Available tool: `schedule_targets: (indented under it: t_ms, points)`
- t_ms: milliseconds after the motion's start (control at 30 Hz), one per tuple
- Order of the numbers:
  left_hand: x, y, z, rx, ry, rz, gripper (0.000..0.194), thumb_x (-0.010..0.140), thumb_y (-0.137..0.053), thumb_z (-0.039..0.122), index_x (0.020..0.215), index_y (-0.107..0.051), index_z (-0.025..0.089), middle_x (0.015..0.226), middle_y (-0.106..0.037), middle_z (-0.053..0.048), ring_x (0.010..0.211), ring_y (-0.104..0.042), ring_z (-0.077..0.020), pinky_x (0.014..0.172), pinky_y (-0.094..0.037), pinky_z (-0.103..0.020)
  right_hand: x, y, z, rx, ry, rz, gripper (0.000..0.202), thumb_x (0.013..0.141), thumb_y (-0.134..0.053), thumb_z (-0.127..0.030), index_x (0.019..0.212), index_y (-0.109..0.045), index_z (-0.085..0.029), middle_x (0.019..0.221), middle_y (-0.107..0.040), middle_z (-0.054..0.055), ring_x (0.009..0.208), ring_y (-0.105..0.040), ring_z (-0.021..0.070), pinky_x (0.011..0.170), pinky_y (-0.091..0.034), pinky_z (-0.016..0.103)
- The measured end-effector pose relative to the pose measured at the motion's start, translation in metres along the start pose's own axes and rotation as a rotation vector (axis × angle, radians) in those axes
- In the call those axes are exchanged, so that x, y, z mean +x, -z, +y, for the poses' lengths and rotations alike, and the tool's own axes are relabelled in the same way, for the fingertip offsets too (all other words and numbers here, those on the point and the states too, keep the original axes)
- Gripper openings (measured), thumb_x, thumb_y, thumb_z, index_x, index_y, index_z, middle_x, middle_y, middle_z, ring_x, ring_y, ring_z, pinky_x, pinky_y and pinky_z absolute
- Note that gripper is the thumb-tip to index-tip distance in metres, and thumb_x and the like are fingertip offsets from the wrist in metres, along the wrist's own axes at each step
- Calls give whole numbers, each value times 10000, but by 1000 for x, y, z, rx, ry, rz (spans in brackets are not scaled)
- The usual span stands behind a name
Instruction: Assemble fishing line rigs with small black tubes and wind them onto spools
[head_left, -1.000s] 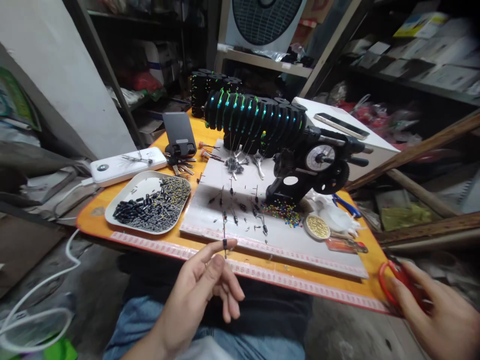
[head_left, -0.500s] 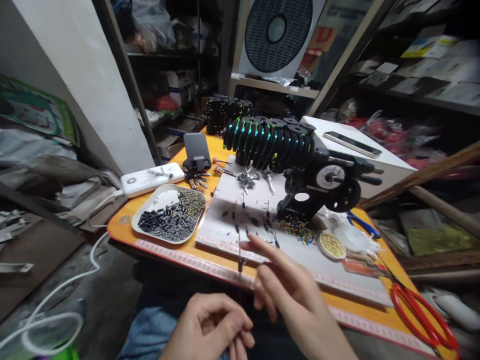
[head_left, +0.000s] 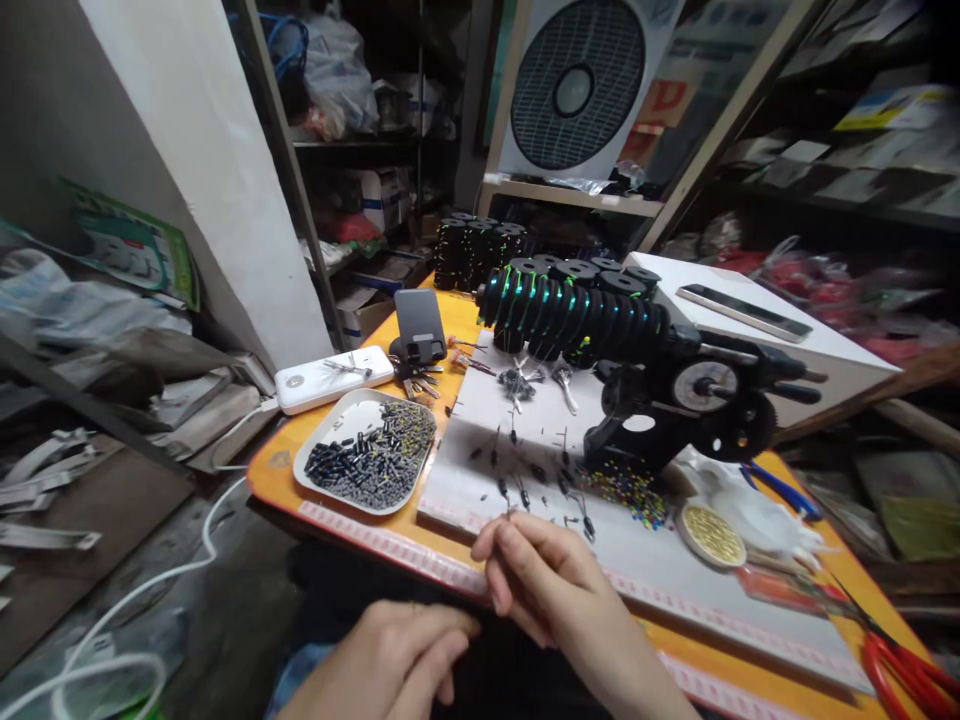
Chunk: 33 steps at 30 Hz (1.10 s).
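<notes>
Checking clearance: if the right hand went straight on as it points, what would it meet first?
The right hand would probably meet the pale board first, near its front left corner; depth is unclear.

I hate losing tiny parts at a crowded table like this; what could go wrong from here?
The red-handled scissors lie by the right front corner of the table, so a bump might knock them off. The shallow tray of small black and grey parts sits near the front edge; a knock could spill it. Coloured beads lie loose on the board, so a brush of the right hand may scatter them.
</notes>
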<state>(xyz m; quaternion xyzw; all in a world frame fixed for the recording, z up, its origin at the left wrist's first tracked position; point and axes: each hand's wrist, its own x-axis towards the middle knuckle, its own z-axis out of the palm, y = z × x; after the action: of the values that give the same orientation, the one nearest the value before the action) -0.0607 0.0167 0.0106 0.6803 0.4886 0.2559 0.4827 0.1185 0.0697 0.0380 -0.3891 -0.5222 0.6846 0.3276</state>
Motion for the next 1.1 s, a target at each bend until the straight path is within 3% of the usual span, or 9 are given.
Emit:
schedule_targets:
  t_ms: [67,133,300,433,633,767,867,1000,1100]
  points:
    - [11,20,13,-63,35,0,406,997,-359,387,1128,-681,178,661,-652,-22,441,-546,-95,452,-420,-184,0,7,-3,-243,83,81,357,985,-463,-449,857,-624,-157,629,-591,-19,522,-499,74,502,-354,189]
    - [32,39,26,-103,-17,196,394,982,-411,412,1185,-645,169,680,-632,-8,459,-534,-88,473,-421,-189,1,13,-5,-489,193,161,316,1002,-444,-390,869,-637,-178,689,-631,-2,665,-590,121,643,-411,233]
    - [110,71,48,-52,-130,423,523,917,-529,326,1399,-448,141,658,-614,17,463,-541,-123,504,-436,-235,9,21,-2,-901,429,341,221,991,-446,-272,911,-638,-197,795,-650,38,754,-596,189,675,-437,295]
    - [136,73,52,16,-193,457,214,857,-593,260,972,-732,145,676,-642,-33,620,-580,-171,620,-443,-274,17,29,5,-1171,577,463,198,974,-457,-222,889,-632,-186,847,-616,72,804,-523,227,704,-447,359]
    - [89,57,56,-121,-221,345,231,912,-566,366,922,-703,180,1040,-660,-64,542,-467,-67,494,-370,-198,17,36,10,-1311,600,566,217,947,-504,-218,1126,-590,-132,986,-555,127,916,-474,281,779,-464,446]
    - [53,45,46,-602,-53,14,214,929,-571,368,1065,-548,205,816,-671,-9,396,-311,-2,384,-243,-139,3,30,8,-1280,676,606,276,933,-522,-180,1202,-554,-123,1054,-562,148,992,-490,295,827,-459,454]
    - [35,32,33,-734,37,51,263,943,-549,376,1156,-539,223,800,-609,20,363,-306,29,356,-176,-125,-12,18,9,-1216,794,604,321,910,-522,-99,1226,-552,-143,1044,-596,141,973,-542,268,825,-469,416]
    - [13,13,14,-731,185,68,339,920,-532,483,1004,-646,174,637,-556,33,322,-292,12,334,-155,-139,-22,-4,7,-1227,1013,354,302,930,-496,-88,1208,-604,-141,1031,-706,114,972,-636,222,865,-502,337]
    - [-7,2,2,-572,280,200,394,855,-564,568,959,-694,212,558,-552,9,423,-456,-95,386,-337,-189,-17,-17,3,-1358,1172,132,267,986,-484,-203,1193,-650,-170,1176,-716,33,1123,-629,193,985,-468,283]
